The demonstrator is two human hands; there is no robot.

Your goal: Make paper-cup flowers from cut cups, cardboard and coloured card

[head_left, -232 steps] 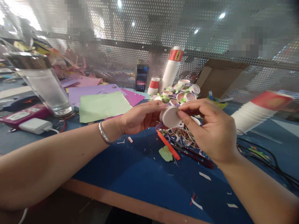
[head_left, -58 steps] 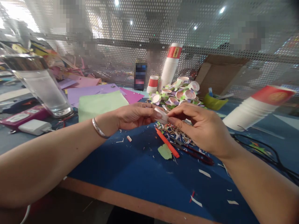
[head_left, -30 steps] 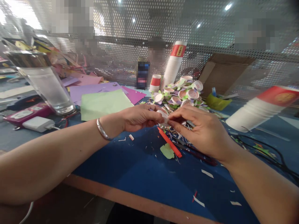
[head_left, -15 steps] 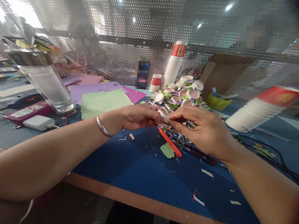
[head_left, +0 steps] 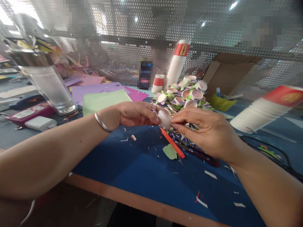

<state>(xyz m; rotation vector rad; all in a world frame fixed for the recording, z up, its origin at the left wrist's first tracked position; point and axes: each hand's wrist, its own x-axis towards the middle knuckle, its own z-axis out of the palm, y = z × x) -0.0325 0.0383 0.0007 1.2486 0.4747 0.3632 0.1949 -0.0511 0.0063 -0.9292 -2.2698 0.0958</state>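
Between my hands is a small white paper cup base (head_left: pixel 165 119), a short round piece whose far side is hidden. My left hand (head_left: pixel 139 114), with a silver bracelet at the wrist, holds it by its left edge, closed on it. My right hand (head_left: pixel 201 127) pinches its right edge between thumb and fingers. Just below lie an orange pen-like stick (head_left: pixel 173 143), a green paper scrap (head_left: pixel 169 152) and dark scissors (head_left: pixel 201 156), partly covered by my right hand. Behind my hands rises a heap of cut cup bases (head_left: pixel 184 94) with green and purple paper bits.
Paper cup stacks stand behind the heap (head_left: pixel 176 67) and at right (head_left: pixel 267 110). Green paper (head_left: pixel 106 99) lies by purple sheets. A water tumbler (head_left: pixel 52 86) and white charger (head_left: pixel 40 123) are at left. Black cable (head_left: pixel 272 143) lies right. A perforated screen (head_left: pixel 123 47) closes the back.
The cup base has turned in my fingers and now shows more of its white surface. My left hand has shifted slightly left and up; my right hand has barely moved.
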